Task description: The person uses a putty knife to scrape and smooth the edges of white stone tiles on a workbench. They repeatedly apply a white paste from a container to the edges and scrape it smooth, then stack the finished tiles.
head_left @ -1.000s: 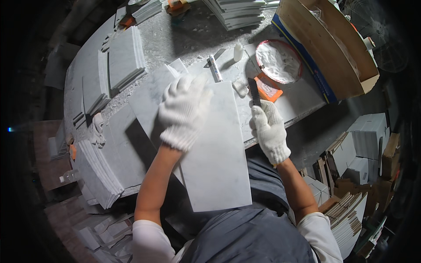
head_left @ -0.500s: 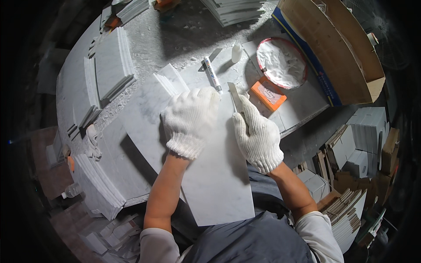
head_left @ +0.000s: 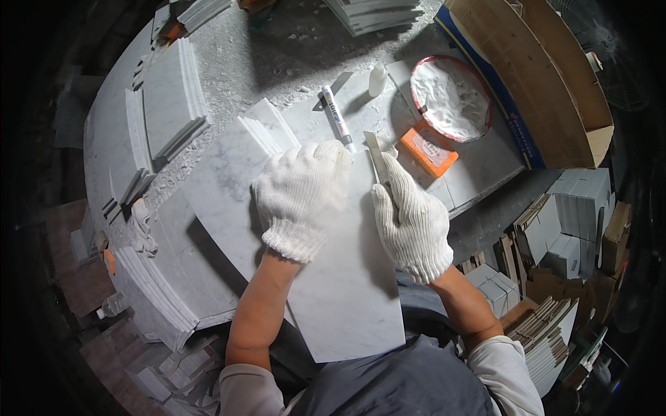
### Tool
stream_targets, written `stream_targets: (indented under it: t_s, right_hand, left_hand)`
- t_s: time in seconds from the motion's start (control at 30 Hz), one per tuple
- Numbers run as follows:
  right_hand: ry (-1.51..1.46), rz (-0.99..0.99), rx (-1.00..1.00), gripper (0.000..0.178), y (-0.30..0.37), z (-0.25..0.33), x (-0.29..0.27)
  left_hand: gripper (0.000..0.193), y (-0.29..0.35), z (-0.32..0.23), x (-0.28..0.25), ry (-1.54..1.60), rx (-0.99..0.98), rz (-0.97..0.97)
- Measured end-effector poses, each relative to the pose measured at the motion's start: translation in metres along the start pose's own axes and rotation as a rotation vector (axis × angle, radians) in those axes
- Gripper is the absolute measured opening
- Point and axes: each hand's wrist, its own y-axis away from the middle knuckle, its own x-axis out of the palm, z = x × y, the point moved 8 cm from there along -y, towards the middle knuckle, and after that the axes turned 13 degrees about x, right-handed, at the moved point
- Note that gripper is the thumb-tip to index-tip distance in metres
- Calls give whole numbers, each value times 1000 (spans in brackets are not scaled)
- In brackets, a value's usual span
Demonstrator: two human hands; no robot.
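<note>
My left hand [head_left: 302,197], in a white knitted glove, rests knuckles up over a pale marble tile [head_left: 350,298]. Its fingers curl under, and whatever they may hold is hidden. My right hand [head_left: 416,229], gloved the same way, grips a flat metal scraper blade [head_left: 374,152] at the tile's right edge, its tip pointing away from me. The tile lies at an angle, its near end by my lap. Just beyond my hands lies a white marker [head_left: 336,116]; a small white bottle [head_left: 377,81] stands farther off. An orange block-shaped pack [head_left: 429,148] sits right of the blade.
A red-rimmed round tub [head_left: 452,99] of white paste stands behind the pack. At far right is an open cardboard box [head_left: 548,76]. Stacked tiles [head_left: 173,104] line the left side, more [head_left: 378,15] at the back. Cartons [head_left: 579,215] stand lower right.
My right hand and the blade have shifted slightly right and nearer in the picture. The left hand stays nearly in place; the whole view has moved a little.
</note>
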Motion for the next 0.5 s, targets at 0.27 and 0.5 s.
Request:
stream_targets:
  t_s: [0.27, 0.5]
  right_hand:
    - [18, 69, 88, 42, 0, 1, -1]
    - [120, 98, 70, 47, -2, 6, 4]
  left_hand:
    - [27, 1, -2, -1, -37, 33, -65]
    - [28, -1, -3, 0, -45, 12, -3]
